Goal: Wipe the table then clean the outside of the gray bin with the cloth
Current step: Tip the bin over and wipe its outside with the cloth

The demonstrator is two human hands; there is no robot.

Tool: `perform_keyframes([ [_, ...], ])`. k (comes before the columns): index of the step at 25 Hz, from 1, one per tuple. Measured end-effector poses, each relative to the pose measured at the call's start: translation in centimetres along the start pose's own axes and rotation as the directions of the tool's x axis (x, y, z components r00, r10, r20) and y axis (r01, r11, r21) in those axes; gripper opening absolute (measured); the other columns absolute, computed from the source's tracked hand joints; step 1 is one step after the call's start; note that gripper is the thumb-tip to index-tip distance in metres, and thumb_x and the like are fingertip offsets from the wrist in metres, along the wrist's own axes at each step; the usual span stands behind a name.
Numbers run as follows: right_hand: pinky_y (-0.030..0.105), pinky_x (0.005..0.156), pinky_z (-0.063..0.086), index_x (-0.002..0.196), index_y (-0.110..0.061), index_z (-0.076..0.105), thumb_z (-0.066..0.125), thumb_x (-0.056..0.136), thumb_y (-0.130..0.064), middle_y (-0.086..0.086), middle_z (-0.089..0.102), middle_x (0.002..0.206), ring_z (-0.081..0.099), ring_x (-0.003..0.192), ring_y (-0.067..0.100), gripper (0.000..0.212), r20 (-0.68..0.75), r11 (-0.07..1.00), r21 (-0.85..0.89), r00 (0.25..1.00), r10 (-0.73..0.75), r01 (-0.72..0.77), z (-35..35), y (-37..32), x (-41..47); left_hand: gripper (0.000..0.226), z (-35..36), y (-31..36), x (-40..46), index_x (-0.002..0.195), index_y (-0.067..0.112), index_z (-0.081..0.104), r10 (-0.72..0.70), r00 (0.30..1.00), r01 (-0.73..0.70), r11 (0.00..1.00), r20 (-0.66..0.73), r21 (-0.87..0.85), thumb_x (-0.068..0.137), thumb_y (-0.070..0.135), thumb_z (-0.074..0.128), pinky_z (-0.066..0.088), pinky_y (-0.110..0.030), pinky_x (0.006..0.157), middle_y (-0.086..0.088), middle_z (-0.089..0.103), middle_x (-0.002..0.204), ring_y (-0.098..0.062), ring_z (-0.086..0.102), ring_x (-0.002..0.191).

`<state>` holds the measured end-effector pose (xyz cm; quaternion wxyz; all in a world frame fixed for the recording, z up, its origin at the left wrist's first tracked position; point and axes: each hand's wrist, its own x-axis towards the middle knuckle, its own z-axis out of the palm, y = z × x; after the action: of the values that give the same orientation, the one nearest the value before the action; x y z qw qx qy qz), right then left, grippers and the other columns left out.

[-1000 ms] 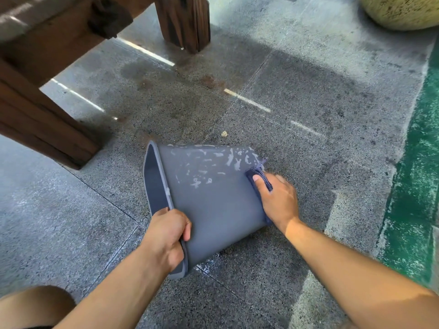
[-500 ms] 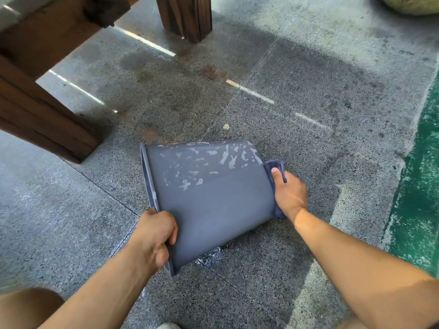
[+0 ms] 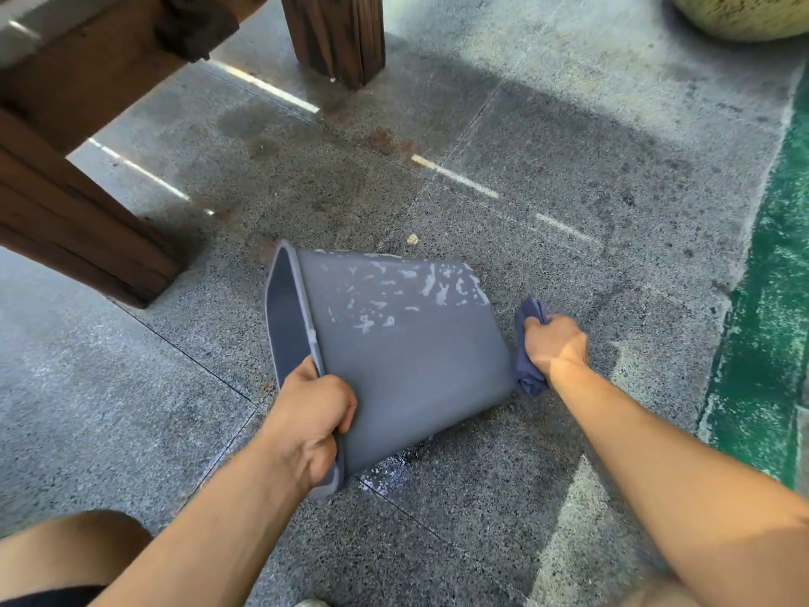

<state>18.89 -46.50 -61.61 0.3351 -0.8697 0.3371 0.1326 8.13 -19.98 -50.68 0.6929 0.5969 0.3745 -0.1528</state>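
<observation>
The gray bin (image 3: 407, 357) lies tipped on its side on the stone floor, mouth facing left, with pale streaks of suds on its upper wall. My left hand (image 3: 313, 420) grips the bin's rim at the near edge. My right hand (image 3: 553, 346) is closed on a bunched blue cloth (image 3: 527, 370), which is pressed against the bin's bottom end at the right. Only parts of the cloth show around my fingers.
Dark wooden table legs (image 3: 337, 37) and beams (image 3: 83, 238) stand at the upper left. A green painted strip (image 3: 770, 322) runs along the right. A pale round stone (image 3: 744, 15) sits at the top right. My knee (image 3: 70, 554) shows at the lower left.
My right hand slid the cloth from the bin's side wall, off its edge, to the bottom end. The left hand kept its grip on the rim, and the bin tilted slightly.
</observation>
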Motion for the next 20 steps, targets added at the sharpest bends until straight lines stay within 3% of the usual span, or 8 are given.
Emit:
perform_keyframes([
  [4, 0.032, 0.061, 0.036, 0.070, -0.018, 0.059, 0.058, 0.091, -0.030, 0.008, 0.062, 0.072, 0.055, 0.073, 0.029, 0.024, -0.043, 0.977, 0.195, 0.996, -0.084, 0.091, -1.9, -3.9, -2.8, 0.069, 1.5, 0.9, 0.0, 0.083, 0.016, 0.060, 0.031, 0.996, -0.025, 0.996, 0.080, -0.082, 0.054, -0.031, 0.019, 0.030, -0.021, 0.050, 0.002, 0.063, 0.063, -0.019, 0.053, 0.059],
  [6, 0.032, 0.057, 0.034, 0.063, -0.017, 0.053, 0.061, 0.084, -0.028, 0.005, 0.057, 0.060, 0.052, 0.063, 0.025, 0.025, 0.018, 0.922, 0.371, 0.992, -0.125, 0.109, -3.0, -5.8, -4.9, 0.072, 2.3, 1.2, -0.4, 0.086, 0.017, 0.062, 0.045, 0.989, -0.031, 0.994, 0.141, -0.102, 0.053, -0.030, 0.019, 0.035, -0.021, 0.050, 0.002, 0.067, 0.065, -0.017, 0.057, 0.057],
  [8, 0.041, 0.060, 0.041, 0.071, -0.010, 0.062, 0.065, 0.078, -0.029, 0.016, 0.068, 0.069, 0.059, 0.064, 0.027, 0.021, 0.117, 0.859, 0.502, 0.976, -0.183, 0.101, -4.2, -7.0, -6.8, 0.077, 3.0, 1.7, -0.9, 0.092, 0.017, 0.065, 0.064, 0.975, -0.041, 0.993, 0.213, -0.112, 0.052, -0.031, 0.019, 0.037, -0.019, 0.048, 0.002, 0.070, 0.069, -0.014, 0.061, 0.056],
  [10, 0.046, 0.070, 0.053, 0.088, -0.006, 0.070, 0.067, 0.084, -0.026, 0.021, 0.077, 0.093, 0.072, 0.078, 0.031, 0.021, 0.184, 0.835, 0.533, 0.945, -0.271, 0.136, -5.2, -7.9, -9.0, 0.085, 3.4, 2.0, -1.2, 0.103, 0.017, 0.067, 0.075, 0.959, -0.044, 0.992, 0.275, -0.116, 0.052, -0.031, 0.020, 0.040, -0.019, 0.047, -0.001, 0.074, 0.079, -0.013, 0.066, 0.062],
  [12, 0.047, 0.084, 0.057, 0.102, -0.013, 0.072, 0.064, 0.094, -0.021, 0.014, 0.077, 0.102, 0.075, 0.093, 0.029, 0.013, 0.180, 0.801, 0.558, 0.910, -0.373, 0.218, -5.5, -8.4, -11.0, 0.090, 3.6, 2.3, -1.6, 0.112, 0.018, 0.066, 0.077, 0.938, -0.041, 0.993, 0.339, -0.113, 0.052, -0.032, 0.020, 0.045, -0.020, 0.049, -0.004, 0.075, 0.085, -0.016, 0.069, 0.069],
  [15, 0.048, 0.099, 0.053, 0.122, -0.016, 0.065, 0.063, 0.093, -0.034, 0.000, 0.075, 0.113, 0.071, 0.107, 0.020, 0.034, 0.139, 0.773, 0.554, 0.881, -0.452, 0.309, -4.7, -9.6, -13.4, 0.095, 3.9, 2.5, -2.0, 0.121, 0.017, 0.064, 0.094, 0.901, -0.051, 0.992, 0.424, -0.112, 0.050, -0.032, 0.024, 0.048, -0.024, 0.052, -0.010, 0.074, 0.090, -0.020, 0.070, 0.077],
  [17, 0.048, 0.096, 0.054, 0.119, -0.024, 0.066, 0.061, 0.087, -0.045, -0.007, 0.076, 0.107, 0.071, 0.101, 0.015, 0.039, 0.097, 0.768, 0.539, 0.881, -0.464, 0.345, -3.9, -10.4, -14.0, 0.096, 4.3, 2.4, -2.4, 0.123, 0.021, 0.065, 0.104, 0.882, -0.070, 0.993, 0.459, -0.092, 0.045, -0.026, 0.033, 0.039, -0.025, 0.052, -0.011, 0.072, 0.097, -0.022, 0.063, 0.081],
  [20, 0.043, 0.087, 0.057, 0.104, -0.027, 0.068, 0.060, 0.084, -0.038, -0.010, 0.076, 0.092, 0.071, 0.087, 0.011, 0.025, 0.051, 0.731, 0.557, 0.863, -0.503, 0.394, -2.9, -11.3, -14.6, 0.086, 4.8, 1.6, -2.7, 0.110, 0.018, 0.068, 0.097, 0.871, -0.062, 0.994, 0.482, -0.089, 0.039, -0.019, 0.036, 0.030, -0.026, 0.052, -0.005, 0.069, 0.091, -0.023, 0.051, 0.084],
])
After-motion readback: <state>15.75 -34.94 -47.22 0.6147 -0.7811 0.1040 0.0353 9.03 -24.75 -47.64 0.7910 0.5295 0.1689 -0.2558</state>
